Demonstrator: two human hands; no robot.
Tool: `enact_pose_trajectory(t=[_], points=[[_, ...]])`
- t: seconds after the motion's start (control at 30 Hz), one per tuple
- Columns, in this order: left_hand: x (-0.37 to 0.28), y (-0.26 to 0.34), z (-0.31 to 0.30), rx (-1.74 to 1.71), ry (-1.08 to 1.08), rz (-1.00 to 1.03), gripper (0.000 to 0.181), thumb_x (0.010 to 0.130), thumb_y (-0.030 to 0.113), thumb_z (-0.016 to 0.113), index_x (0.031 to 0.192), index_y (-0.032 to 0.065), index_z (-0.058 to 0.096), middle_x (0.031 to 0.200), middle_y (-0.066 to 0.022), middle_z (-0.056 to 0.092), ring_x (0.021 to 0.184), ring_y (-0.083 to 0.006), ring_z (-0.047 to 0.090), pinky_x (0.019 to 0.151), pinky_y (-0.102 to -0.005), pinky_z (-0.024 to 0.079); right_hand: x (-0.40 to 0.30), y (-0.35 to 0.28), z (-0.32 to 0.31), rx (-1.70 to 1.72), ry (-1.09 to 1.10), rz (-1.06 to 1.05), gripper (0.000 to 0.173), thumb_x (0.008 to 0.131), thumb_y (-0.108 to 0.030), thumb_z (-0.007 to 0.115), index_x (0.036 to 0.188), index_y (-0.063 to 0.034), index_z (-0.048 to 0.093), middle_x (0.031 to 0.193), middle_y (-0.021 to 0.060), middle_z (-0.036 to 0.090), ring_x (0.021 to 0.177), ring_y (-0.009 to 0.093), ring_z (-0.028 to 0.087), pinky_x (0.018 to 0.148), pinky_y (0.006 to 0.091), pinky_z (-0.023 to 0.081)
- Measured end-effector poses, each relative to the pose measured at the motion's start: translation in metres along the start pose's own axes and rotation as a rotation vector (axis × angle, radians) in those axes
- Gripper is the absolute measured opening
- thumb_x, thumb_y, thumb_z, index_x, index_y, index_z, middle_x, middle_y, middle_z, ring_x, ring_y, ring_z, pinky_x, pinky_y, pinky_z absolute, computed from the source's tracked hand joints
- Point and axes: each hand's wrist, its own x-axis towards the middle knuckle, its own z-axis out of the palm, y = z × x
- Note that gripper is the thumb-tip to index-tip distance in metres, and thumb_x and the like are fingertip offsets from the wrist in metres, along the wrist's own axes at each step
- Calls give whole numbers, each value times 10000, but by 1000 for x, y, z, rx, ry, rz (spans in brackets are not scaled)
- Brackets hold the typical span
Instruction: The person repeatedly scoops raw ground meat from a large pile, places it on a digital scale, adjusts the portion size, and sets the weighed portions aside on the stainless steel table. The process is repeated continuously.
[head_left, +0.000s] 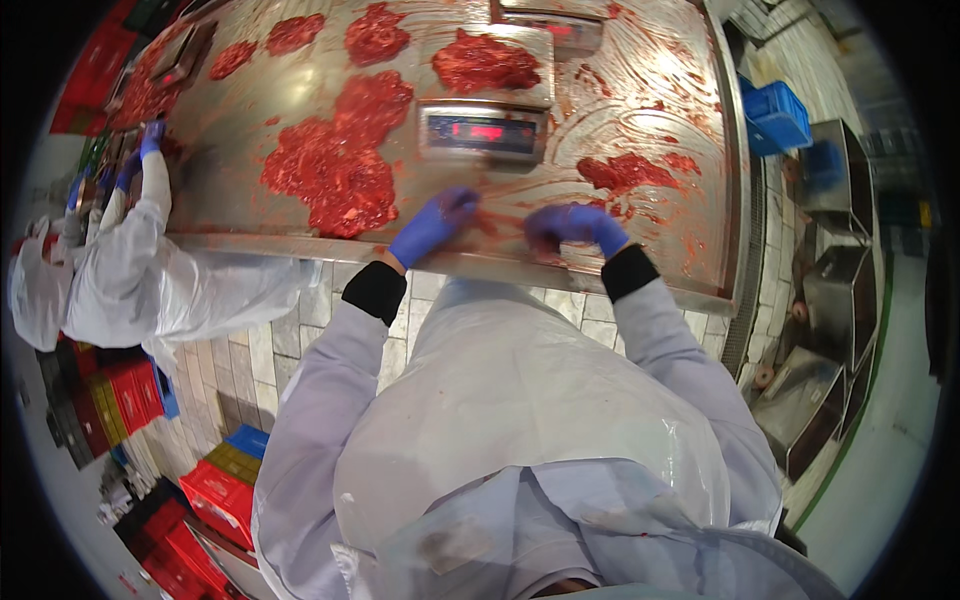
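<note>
Both my hands wear blue gloves over the near edge of a steel table (247, 210) smeared with red meat juice. My left hand (439, 223) is bent, with its fingertips towards the blurred meat residue between the hands. My right hand (574, 226) curls downward near the table edge; whether it holds anything is blurred. Ahead stands a digital scale (484, 133) with a lit red display and a mound of raw meat (484, 64) on its plate. A large pile of raw meat (330, 165) lies left of my hands, a smaller piece of raw meat (626, 172) to the right.
Smaller meat heaps (375, 34) lie at the table's far side, near a second scale (559, 30). At the left, a co-worker in a white apron (180, 292) reaches onto the table. A blue crate (776, 112) and steel bins (840, 307) stand right; red crates (217, 495) stand lower left.
</note>
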Motion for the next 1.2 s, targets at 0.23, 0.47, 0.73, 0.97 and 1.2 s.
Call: enact_pose_trajectory(t=[0.23,0.47,0.73,0.97,1.2], points=[[-8,-14,-33,70,141,122,340,910,81,447,1220,27,575,1181,-114,617,1082,-221,589,953,-328,451,85,-110,-166,26,431,-572,191,902,-223,586,916,-41,642,868,57,648,777,168,617,725,303,527],[-23,-9,-45,339,210,165,344,892,47,446,1213,21,566,1121,-199,610,1010,-365,601,900,-397,462,50,-98,-102,-601,897,-51,245,845,-215,644,1023,-48,656,1044,156,669,946,307,647,818,376,511],[-11,-19,-73,372,153,278,343,889,56,499,1226,31,557,1176,-193,574,1069,-343,571,916,-391,460,52,20,38,-504,614,197,1003,654,-440,841,1330,97,331,1302,305,441,1207,420,487,1008,420,422],[-5,4,-78,386,194,369,307,924,113,501,1215,42,564,1158,-183,583,1087,-343,559,935,-389,447,153,-37,78,-545,432,-277,322,751,-144,667,1002,25,556,1022,226,536,945,401,579,848,444,485],[-36,-24,-87,334,231,357,305,936,155,528,1218,48,568,1132,-169,589,1007,-303,591,901,-366,456,32,56,-32,-527,693,150,111,724,-71,626,819,-16,643,706,125,657,608,218,620,578,356,496]])
